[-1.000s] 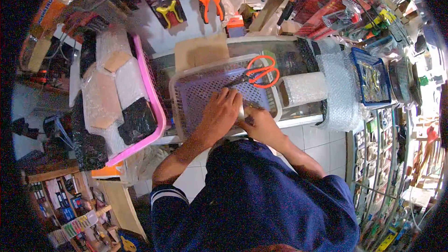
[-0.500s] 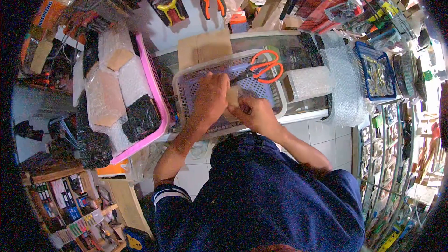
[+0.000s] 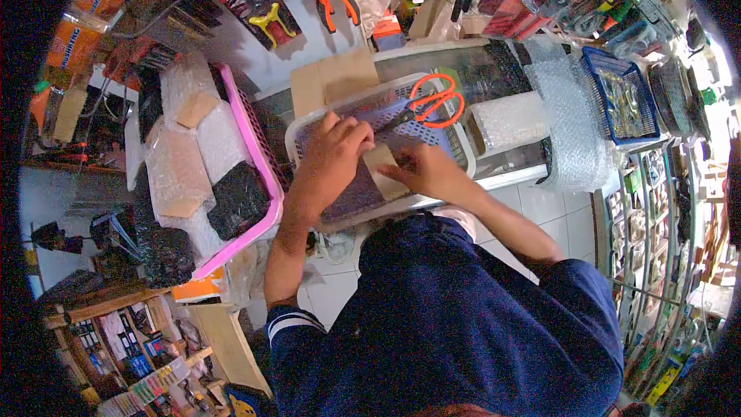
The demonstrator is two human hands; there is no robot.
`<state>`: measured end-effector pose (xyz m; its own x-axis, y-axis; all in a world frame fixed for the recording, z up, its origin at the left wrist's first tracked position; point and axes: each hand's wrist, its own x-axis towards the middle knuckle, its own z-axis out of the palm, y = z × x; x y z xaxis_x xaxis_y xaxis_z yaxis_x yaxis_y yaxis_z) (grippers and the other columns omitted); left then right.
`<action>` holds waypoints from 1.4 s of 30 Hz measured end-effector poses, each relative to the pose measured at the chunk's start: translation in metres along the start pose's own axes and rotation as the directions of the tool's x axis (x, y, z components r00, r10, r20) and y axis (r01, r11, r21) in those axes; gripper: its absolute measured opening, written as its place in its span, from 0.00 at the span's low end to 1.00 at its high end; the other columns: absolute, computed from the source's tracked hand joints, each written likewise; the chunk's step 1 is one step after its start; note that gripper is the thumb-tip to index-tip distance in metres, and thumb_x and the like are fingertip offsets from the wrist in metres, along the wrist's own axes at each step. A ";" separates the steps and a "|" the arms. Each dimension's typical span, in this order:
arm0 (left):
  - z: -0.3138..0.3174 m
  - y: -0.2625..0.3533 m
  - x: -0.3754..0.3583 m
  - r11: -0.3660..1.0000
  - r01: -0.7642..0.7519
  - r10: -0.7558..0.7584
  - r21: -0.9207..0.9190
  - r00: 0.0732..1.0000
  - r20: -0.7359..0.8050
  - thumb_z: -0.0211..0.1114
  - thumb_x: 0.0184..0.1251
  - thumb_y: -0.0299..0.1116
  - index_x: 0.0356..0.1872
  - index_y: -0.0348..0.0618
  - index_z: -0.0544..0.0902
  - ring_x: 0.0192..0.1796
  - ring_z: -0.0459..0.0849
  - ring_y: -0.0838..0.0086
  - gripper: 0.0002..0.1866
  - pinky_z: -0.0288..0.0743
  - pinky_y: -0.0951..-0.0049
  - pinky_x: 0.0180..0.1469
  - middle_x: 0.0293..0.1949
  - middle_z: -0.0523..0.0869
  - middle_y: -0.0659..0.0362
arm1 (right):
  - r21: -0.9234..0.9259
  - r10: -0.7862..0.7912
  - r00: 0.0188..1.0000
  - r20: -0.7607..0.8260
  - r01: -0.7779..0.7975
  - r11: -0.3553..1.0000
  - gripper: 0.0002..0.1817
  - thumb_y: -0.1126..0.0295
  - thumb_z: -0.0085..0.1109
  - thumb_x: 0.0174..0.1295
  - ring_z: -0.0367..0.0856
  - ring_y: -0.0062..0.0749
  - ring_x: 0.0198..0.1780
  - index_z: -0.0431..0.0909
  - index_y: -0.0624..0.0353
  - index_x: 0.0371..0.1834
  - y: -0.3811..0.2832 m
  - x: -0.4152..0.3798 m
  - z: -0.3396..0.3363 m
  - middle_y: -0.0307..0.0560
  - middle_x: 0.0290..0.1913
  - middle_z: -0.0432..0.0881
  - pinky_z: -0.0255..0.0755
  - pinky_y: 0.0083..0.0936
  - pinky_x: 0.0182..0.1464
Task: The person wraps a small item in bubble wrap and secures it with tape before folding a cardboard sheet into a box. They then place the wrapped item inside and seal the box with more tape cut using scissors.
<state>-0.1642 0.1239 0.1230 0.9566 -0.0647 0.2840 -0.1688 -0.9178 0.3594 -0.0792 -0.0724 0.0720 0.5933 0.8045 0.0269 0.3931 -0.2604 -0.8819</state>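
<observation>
on the counter [image 3: 505, 177] sits a pale basket [image 3: 466, 148]. over it, the right hand [image 3: 434, 171] holds a tan piece [image 3: 380, 164]; whether the left hand [image 3: 333, 156] grips, i cannot tell. this handling step seemingly calls for steadiness next.

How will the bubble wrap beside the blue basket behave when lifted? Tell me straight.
The bubble wrap is probably floppy, since it droops over the counter edge. It looks light for its size: see-through plastic with small bubbles. Tugged by its overhanging end, it might slide off.
</observation>
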 end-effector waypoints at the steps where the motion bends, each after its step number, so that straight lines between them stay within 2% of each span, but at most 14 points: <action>1: -0.001 0.002 -0.002 1.000 -0.002 0.001 0.005 1.000 0.019 0.67 0.64 0.27 0.39 0.41 0.80 0.49 0.78 0.52 0.06 0.73 0.52 0.55 0.39 0.84 0.54 | -0.115 -0.071 0.997 0.029 0.073 0.991 0.21 0.56 0.69 0.67 0.79 0.42 0.27 0.80 0.66 0.30 0.000 -0.001 -0.011 0.55 0.24 0.79 0.72 0.40 0.34; 2: -0.002 0.003 -0.004 1.000 -0.001 0.001 0.008 0.999 0.040 0.67 0.65 0.28 0.40 0.41 0.80 0.49 0.78 0.52 0.07 0.73 0.52 0.55 0.40 0.84 0.54 | -0.187 -0.163 0.986 0.044 0.168 0.968 0.16 0.60 0.69 0.65 0.85 0.52 0.36 0.82 0.65 0.36 -0.001 0.001 -0.026 0.59 0.32 0.85 0.77 0.43 0.41; 5: -0.003 0.011 -0.007 0.999 -0.029 0.029 0.029 1.000 0.012 0.68 0.68 0.31 0.38 0.41 0.80 0.48 0.78 0.55 0.06 0.73 0.56 0.55 0.38 0.83 0.54 | -0.456 -0.141 0.989 0.034 0.141 0.879 0.14 0.63 0.68 0.62 0.87 0.52 0.44 0.83 0.62 0.42 -0.001 0.025 -0.073 0.58 0.39 0.86 0.78 0.43 0.49; 8: 0.001 0.014 -0.003 0.999 -0.040 0.040 -0.001 0.999 -0.008 0.68 0.68 0.33 0.39 0.41 0.80 0.48 0.78 0.55 0.07 0.73 0.55 0.55 0.39 0.83 0.53 | -0.686 -0.472 0.852 0.228 0.484 0.543 0.16 0.66 0.66 0.61 0.85 0.52 0.51 0.81 0.60 0.50 0.037 0.061 -0.091 0.54 0.49 0.86 0.75 0.45 0.58; 11: -0.010 0.022 0.001 0.998 0.063 -0.063 0.008 0.990 0.129 0.66 0.70 0.34 0.43 0.42 0.80 0.54 0.78 0.53 0.08 0.73 0.54 0.59 0.43 0.83 0.53 | -0.776 -0.424 0.846 0.323 0.493 0.394 0.17 0.68 0.64 0.62 0.83 0.55 0.55 0.78 0.60 0.53 0.065 0.075 -0.076 0.52 0.52 0.84 0.72 0.47 0.62; 14: -0.009 0.021 -0.001 0.996 0.069 -0.074 0.049 0.992 0.105 0.67 0.70 0.35 0.43 0.42 0.81 0.53 0.78 0.53 0.09 0.73 0.54 0.60 0.43 0.84 0.53 | -0.812 -0.301 0.887 0.350 0.447 0.376 0.18 0.68 0.62 0.62 0.84 0.55 0.54 0.77 0.61 0.54 0.071 0.089 -0.067 0.52 0.51 0.83 0.74 0.47 0.61; 17: -0.004 0.022 -0.006 0.989 0.023 -0.032 0.143 0.998 0.061 0.67 0.69 0.34 0.41 0.41 0.81 0.50 0.78 0.54 0.08 0.73 0.55 0.58 0.40 0.84 0.54 | -0.752 -0.136 0.911 0.388 0.399 0.525 0.20 0.68 0.65 0.59 0.84 0.54 0.54 0.77 0.60 0.54 0.052 0.089 -0.075 0.54 0.51 0.82 0.74 0.46 0.62; 20: -0.003 0.026 -0.009 0.989 0.046 -0.056 0.137 0.996 0.068 0.65 0.69 0.32 0.43 0.39 0.80 0.51 0.78 0.53 0.08 0.72 0.53 0.59 0.41 0.84 0.51 | -0.756 -0.337 0.857 0.389 0.506 0.415 0.24 0.68 0.70 0.54 0.83 0.54 0.55 0.77 0.59 0.54 0.029 0.081 -0.097 0.54 0.51 0.81 0.75 0.46 0.61; 23: 0.003 0.026 -0.014 0.982 0.027 -0.032 0.185 0.999 0.025 0.63 0.70 0.29 0.46 0.37 0.79 0.53 0.78 0.51 0.08 0.72 0.52 0.60 0.45 0.83 0.48 | -0.621 -0.555 0.731 0.397 0.659 0.425 0.26 0.67 0.75 0.48 0.81 0.55 0.56 0.77 0.57 0.52 0.006 0.077 -0.137 0.55 0.51 0.80 0.75 0.47 0.60; 26: 0.000 0.034 -0.017 0.983 0.080 -0.093 0.163 0.993 0.070 0.61 0.70 0.27 0.48 0.37 0.78 0.55 0.77 0.50 0.09 0.71 0.51 0.61 0.49 0.82 0.46 | -0.554 -0.421 0.787 0.451 0.616 0.560 0.29 0.64 0.77 0.44 0.80 0.56 0.56 0.78 0.57 0.52 -0.029 0.064 -0.162 0.55 0.51 0.80 0.75 0.47 0.60; 32: 0.005 0.030 -0.016 0.983 0.050 -0.059 0.176 0.997 0.044 0.61 0.70 0.28 0.49 0.38 0.78 0.56 0.76 0.51 0.10 0.70 0.51 0.61 0.50 0.81 0.47 | -0.455 -0.402 0.743 0.535 0.654 0.604 0.36 0.54 0.79 0.39 0.81 0.56 0.54 0.79 0.61 0.52 -0.018 0.039 -0.144 0.55 0.48 0.81 0.75 0.48 0.56; 36: 0.000 0.034 -0.016 0.971 -0.010 -0.006 0.237 0.998 0.066 0.61 0.72 0.30 0.48 0.38 0.79 0.54 0.76 0.53 0.09 0.71 0.52 0.59 0.48 0.81 0.48 | -0.488 -0.215 0.771 0.600 0.565 0.666 0.37 0.52 0.78 0.40 0.82 0.55 0.52 0.81 0.63 0.54 -0.042 0.037 -0.126 0.55 0.48 0.82 0.77 0.46 0.54; 39: -0.003 0.038 -0.014 0.976 0.000 -0.014 0.219 0.998 0.061 0.61 0.72 0.31 0.46 0.38 0.80 0.54 0.77 0.55 0.08 0.71 0.53 0.58 0.46 0.82 0.49 | -0.412 -0.344 0.740 0.578 0.629 0.660 0.38 0.52 0.78 0.40 0.82 0.56 0.53 0.81 0.63 0.55 -0.034 0.044 -0.119 0.55 0.50 0.82 0.78 0.45 0.55; 42: -0.006 0.040 -0.014 0.972 -0.005 -0.005 0.234 0.999 0.042 0.62 0.71 0.31 0.45 0.38 0.80 0.53 0.77 0.55 0.08 0.72 0.54 0.58 0.45 0.82 0.50 | -0.367 -0.384 0.709 0.591 0.661 0.655 0.38 0.52 0.79 0.41 0.82 0.56 0.53 0.81 0.63 0.55 -0.030 0.049 -0.113 0.56 0.50 0.82 0.77 0.46 0.55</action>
<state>-0.1854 0.0905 0.1388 0.9666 -0.0761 0.2449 -0.1129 -0.9837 0.1401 0.0174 -0.0852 0.1528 -0.1456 0.9861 0.0798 0.9072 0.1652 -0.3869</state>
